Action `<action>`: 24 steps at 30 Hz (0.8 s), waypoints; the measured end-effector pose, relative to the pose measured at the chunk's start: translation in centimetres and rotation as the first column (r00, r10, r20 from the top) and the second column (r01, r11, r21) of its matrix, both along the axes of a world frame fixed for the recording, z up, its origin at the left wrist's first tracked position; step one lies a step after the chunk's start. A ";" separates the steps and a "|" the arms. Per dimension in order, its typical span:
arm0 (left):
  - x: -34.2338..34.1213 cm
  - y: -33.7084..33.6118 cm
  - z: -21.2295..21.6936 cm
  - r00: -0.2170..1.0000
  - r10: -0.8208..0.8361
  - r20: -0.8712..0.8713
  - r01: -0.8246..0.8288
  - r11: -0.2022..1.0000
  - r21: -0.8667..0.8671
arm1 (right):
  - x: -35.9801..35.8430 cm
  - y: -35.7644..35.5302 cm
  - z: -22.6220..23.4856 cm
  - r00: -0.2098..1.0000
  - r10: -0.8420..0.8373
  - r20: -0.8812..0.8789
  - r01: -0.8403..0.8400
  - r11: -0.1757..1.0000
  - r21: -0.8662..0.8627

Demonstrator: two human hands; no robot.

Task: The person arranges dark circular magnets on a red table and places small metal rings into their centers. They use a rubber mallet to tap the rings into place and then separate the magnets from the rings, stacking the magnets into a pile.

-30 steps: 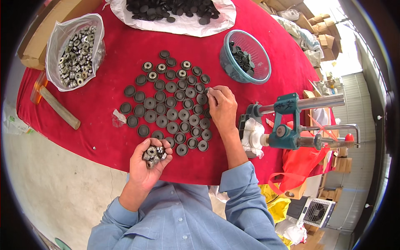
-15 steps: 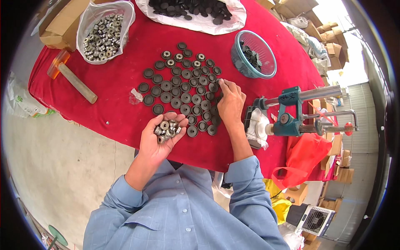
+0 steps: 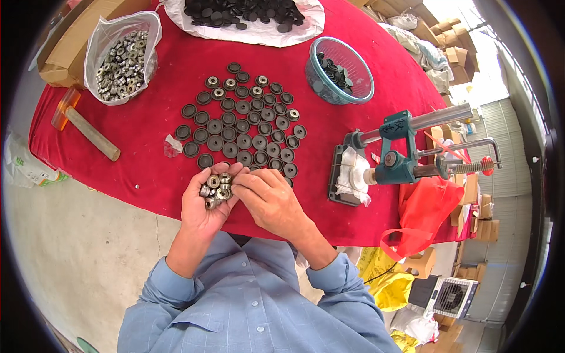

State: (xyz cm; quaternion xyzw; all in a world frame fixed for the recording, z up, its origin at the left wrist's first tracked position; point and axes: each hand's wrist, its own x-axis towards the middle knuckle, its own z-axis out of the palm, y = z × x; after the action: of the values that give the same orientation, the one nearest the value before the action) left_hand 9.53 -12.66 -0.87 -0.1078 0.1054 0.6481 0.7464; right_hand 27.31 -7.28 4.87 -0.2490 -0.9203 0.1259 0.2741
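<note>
My left hand (image 3: 203, 203) is cupped palm up at the near edge of the red table (image 3: 147, 159) and holds several small metal bearings (image 3: 215, 188). My right hand (image 3: 268, 197) reaches across to that pile, its fingertips pinching at the bearings. Just beyond both hands, several dark round rubber rings (image 3: 244, 123) lie in rows on the cloth, and a few of them at the far side have a metal bearing in the middle.
A plastic bag of metal bearings (image 3: 120, 56) lies far left by a cardboard box (image 3: 70, 44). A hammer (image 3: 82, 126) rests left. A white sheet of black rings (image 3: 247, 15) is at the far edge, a teal basket (image 3: 340, 70) far right, a teal hand press (image 3: 394, 156) at right.
My right hand has left the rows of rings and come back to the bearings in my left palm. The left hand stays cupped at the table's near edge.
</note>
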 end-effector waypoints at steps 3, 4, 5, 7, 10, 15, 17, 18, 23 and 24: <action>-0.2 -0.2 0.2 0.999 -0.008 0.044 0.009 1.000 -0.026 | 0.3 1.3 0.9 0.993 -0.025 -0.113 0.021 0.999 -0.035; -0.2 -0.2 0.2 0.998 -0.010 0.061 0.012 0.999 -0.037 | 0.7 2.1 1.4 0.986 -0.048 -0.161 0.039 0.998 -0.059; -0.3 -0.3 0.2 0.999 -0.012 0.053 0.013 0.999 -0.035 | 1.1 3.0 1.1 0.951 -0.223 -0.213 0.198 0.971 -0.132; -0.5 -0.5 0.1 0.999 -0.015 0.037 0.016 0.999 -0.033 | 3.0 6.6 0.1 0.893 -0.385 -0.233 0.379 0.923 -0.072; -0.2 -0.4 -0.1 0.999 -0.035 0.012 0.035 0.997 -0.062 | 6.4 10.1 -2.5 0.809 -0.552 -0.204 0.552 0.832 -0.063; -0.2 -0.5 0.0 0.999 -0.031 -0.014 0.030 0.998 -0.052 | 6.5 11.1 -4.1 0.840 -0.523 -0.145 0.530 0.848 0.012; -0.1 -0.5 0.0 0.999 -0.031 -0.031 0.029 0.998 -0.052 | 6.3 11.2 -4.5 0.854 -0.511 -0.099 0.518 0.854 0.053; -0.1 -0.5 0.0 0.999 -0.032 -0.041 0.030 0.998 -0.054 | 6.3 11.1 -4.6 0.853 -0.513 -0.096 0.521 0.849 0.086; -0.1 -0.6 0.0 0.998 -0.025 -0.057 0.022 0.999 -0.044 | 6.2 10.3 -4.8 0.854 -0.512 -0.088 0.520 0.847 0.109; -0.1 -0.6 0.0 0.998 -0.022 -0.056 0.019 0.999 -0.041 | 6.2 10.2 -4.9 0.851 -0.517 -0.091 0.525 0.845 0.105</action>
State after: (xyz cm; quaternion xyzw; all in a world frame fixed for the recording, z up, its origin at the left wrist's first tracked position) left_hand 9.45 -13.23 -0.90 -0.1037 0.1407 0.6410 0.7474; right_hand 33.53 2.96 -0.02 -0.4678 -0.8157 -0.0044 0.3402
